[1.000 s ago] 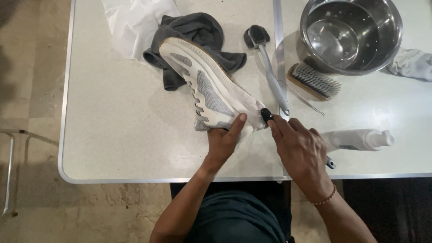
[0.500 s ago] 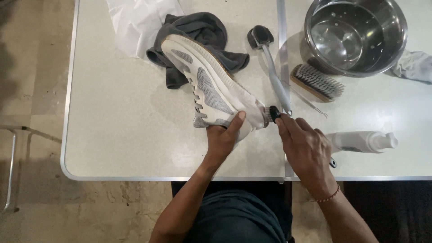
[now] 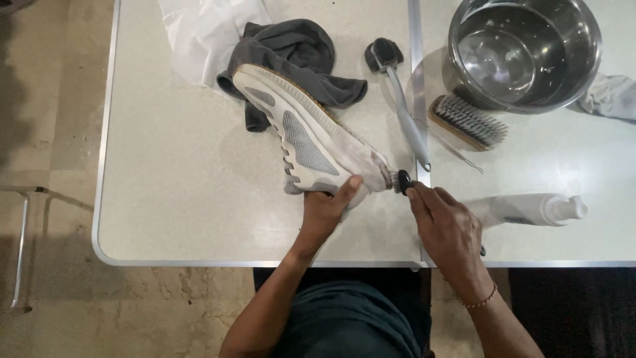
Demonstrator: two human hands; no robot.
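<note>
Right, my left hand (image 3: 326,211) clamped the white sneaker's (image 3: 306,136) heel end, fingers closed on it, pinning it steady on the bench (image 3: 185,199) so I could scrub. My right hand (image 3: 449,229) gripped a small black brush (image 3: 401,181), its bristles touching the heel just beyond my fingertips.

We are noting a pale table (image 3: 185,199) with a metal seam (image 3: 416,79) running across it. A dark grey cloth (image 3: 298,50) is lying bunched at the far side, touching a white sheet (image 3: 205,33). A long-handled brush (image 3: 401,99) is resting along the seam. A steel bowl (image 3: 523,53) is sitting beside a wooden scrub brush (image 3: 467,122). A white pump bottle (image 3: 536,209) is lying on its side. A grey rag (image 3: 613,96) is lying near the bowl.
</note>
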